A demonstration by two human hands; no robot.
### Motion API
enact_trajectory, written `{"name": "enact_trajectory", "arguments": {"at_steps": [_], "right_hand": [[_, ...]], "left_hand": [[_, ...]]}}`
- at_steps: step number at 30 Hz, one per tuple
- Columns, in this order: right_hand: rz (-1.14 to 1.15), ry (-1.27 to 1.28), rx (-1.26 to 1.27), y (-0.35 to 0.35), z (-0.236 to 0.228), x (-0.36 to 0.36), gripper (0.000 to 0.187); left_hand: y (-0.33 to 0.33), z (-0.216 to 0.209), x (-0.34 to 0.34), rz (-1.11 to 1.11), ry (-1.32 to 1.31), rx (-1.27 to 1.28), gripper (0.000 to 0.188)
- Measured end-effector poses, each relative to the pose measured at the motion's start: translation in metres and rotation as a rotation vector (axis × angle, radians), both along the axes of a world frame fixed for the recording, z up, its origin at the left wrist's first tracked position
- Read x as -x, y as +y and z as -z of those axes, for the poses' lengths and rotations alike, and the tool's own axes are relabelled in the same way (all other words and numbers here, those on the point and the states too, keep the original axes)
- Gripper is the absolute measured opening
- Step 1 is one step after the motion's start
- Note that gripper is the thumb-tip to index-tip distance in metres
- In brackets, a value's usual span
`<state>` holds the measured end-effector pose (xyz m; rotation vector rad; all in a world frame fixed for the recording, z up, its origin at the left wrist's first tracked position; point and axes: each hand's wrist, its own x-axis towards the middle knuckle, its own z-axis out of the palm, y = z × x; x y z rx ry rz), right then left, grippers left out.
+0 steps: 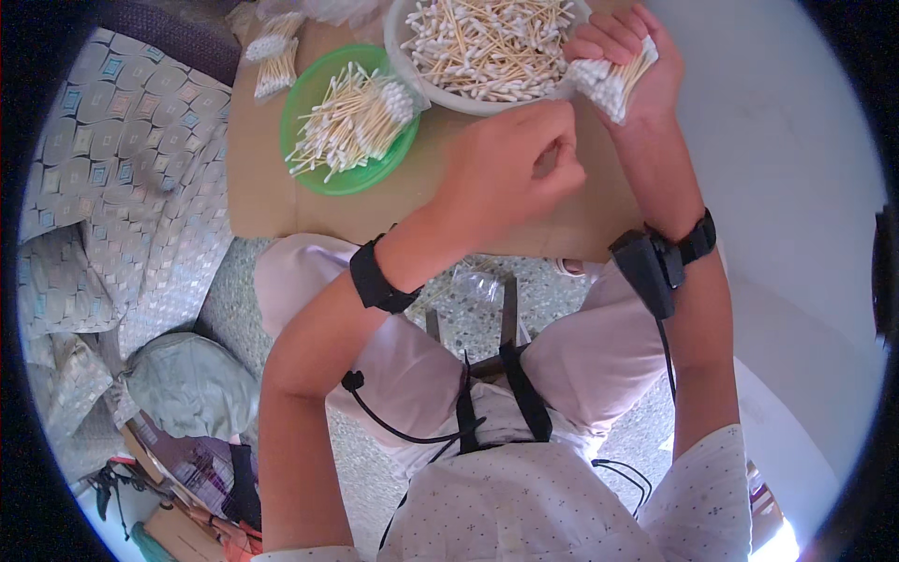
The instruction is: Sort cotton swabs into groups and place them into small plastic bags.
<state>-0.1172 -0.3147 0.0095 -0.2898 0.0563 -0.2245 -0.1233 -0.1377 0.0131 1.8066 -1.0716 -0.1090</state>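
My right hand (653, 70) is closed around a bundle of cotton swabs (609, 86), its white tips pointing down and to the left. Slightly blurred, my left hand (515, 164) hovers over the near side of the table with its fingers curled in; whatever they may hold is hidden. Beyond it stands a white bowl (397, 58) heaped with loose cotton swabs (492, 47). To its left, a green bowl (300, 103) carries a smaller pile of swabs (342, 122) and a bundle in what looks like clear plastic (395, 101).
Packed swab bundles (276, 61) lie at the table's far left, near clear plastic (342, 11). The brown tabletop (257, 187) ends just above my knees. A pale wall (787, 187) rises close on the right; patterned cloth (140, 140) covers the left side.
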Motion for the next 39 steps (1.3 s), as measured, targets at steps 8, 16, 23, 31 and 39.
{"name": "enact_trajectory", "arguments": {"at_steps": [8,16,23,31,39], "right_hand": [[-0.022,0.025,-0.023,0.004,-0.004,0.002,0.038],[0.007,0.069,0.062,0.012,-0.009,0.003,0.038],[0.036,0.100,0.113,0.013,-0.010,0.003,0.038],[0.018,0.098,0.100,0.014,-0.009,0.003,0.039],[0.014,0.125,0.108,0.016,-0.010,0.003,0.039]], "left_hand": [[-0.001,-0.002,-0.012,-0.245,0.230,0.131,0.009],[0.002,-0.007,-0.008,-0.200,0.166,-0.067,0.011],[0.002,-0.009,-0.010,-0.175,0.053,-0.081,0.009],[0.004,-0.010,-0.012,-0.138,0.040,-0.102,0.010],[0.002,-0.007,-0.014,-0.131,0.073,-0.023,0.014]]}}
